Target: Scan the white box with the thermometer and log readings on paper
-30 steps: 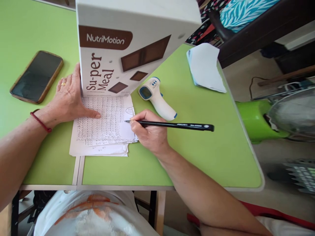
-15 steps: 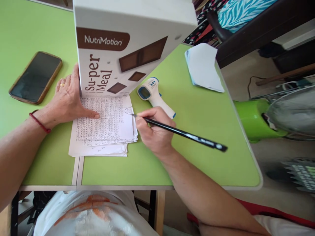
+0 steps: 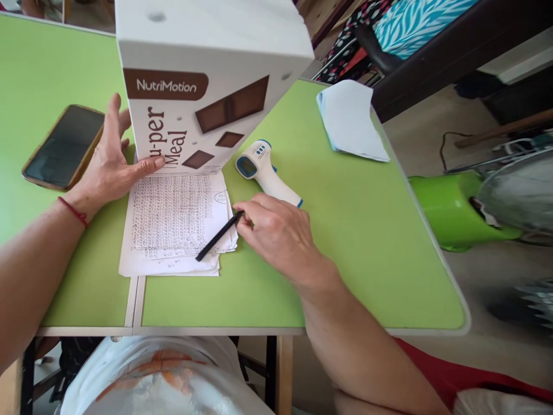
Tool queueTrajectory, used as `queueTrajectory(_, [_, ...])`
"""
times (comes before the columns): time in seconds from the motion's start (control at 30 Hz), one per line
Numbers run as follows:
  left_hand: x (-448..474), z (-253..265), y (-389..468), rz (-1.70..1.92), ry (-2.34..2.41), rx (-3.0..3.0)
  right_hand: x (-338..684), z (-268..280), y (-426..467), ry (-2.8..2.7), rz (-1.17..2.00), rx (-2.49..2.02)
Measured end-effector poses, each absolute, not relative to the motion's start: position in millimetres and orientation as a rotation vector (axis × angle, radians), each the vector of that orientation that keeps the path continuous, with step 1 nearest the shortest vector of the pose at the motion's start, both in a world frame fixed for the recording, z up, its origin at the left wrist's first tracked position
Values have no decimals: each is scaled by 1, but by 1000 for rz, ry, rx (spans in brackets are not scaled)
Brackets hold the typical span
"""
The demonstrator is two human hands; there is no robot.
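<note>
A white box (image 3: 166, 129) with brown "NutriMotion" lettering stands at the back of a stack of handwritten papers (image 3: 173, 216). My left hand (image 3: 113, 164) grips its lower left edge, the thumb across the printed front and the fingers along the side, partly hidden. At the right edge of the papers, my right hand (image 3: 276, 233) pinches one end of a black pen (image 3: 219, 236). The pen slants over the sheets, its other end pointing toward me. Small writing fills the top sheet, with a circled mark near its right edge.
A white and blue infrared thermometer (image 3: 268, 176) lies just beyond my right hand. Left of the box is a phone (image 3: 64, 147) in a brown case. Folded white paper (image 3: 352, 118) lies at the green table's (image 3: 367, 230) far right edge. A green bin (image 3: 449, 213) stands beyond it.
My left hand has gone from pressing on the papers to holding the box. The pen has swung round in my right hand, from pointing right to lying across the papers.
</note>
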State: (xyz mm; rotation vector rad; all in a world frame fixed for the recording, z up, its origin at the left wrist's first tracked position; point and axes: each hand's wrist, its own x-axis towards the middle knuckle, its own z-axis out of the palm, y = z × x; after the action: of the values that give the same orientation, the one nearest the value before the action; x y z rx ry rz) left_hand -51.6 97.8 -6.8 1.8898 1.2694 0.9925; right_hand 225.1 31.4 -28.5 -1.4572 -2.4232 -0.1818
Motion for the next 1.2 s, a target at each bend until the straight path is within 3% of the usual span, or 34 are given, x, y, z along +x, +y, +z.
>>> queueTrajectory(0.23, [-53,-10,99,1150,1164,1876,246,-32,57,-1988,-293,-1586])
queueTrajectory(0.37, [-52,-1,89,1183,1177,1903,261,-49,77,-2007,-244,-1726])
queueTrajectory(0.53, [-47,5,75,1150,1228,1844,258,-48,80,-1868,35,-1833])
queueTrajectory(0.67, [-40,2,71,1082,1285,1760,240,-19,60,-1495,307,-1396])
queueTrajectory(0.8, [-38,0,71,989,1399,1749,214,-2,26,-1374,885,-973])
queueTrajectory(0.93, [-36,3,72,984,1362,1768,193,-11,3,-1394,1414,-954])
queueTrajectory(1.2, [-36,4,74,938,1328,1773,186,-21,11,-1363,1422,-1115])
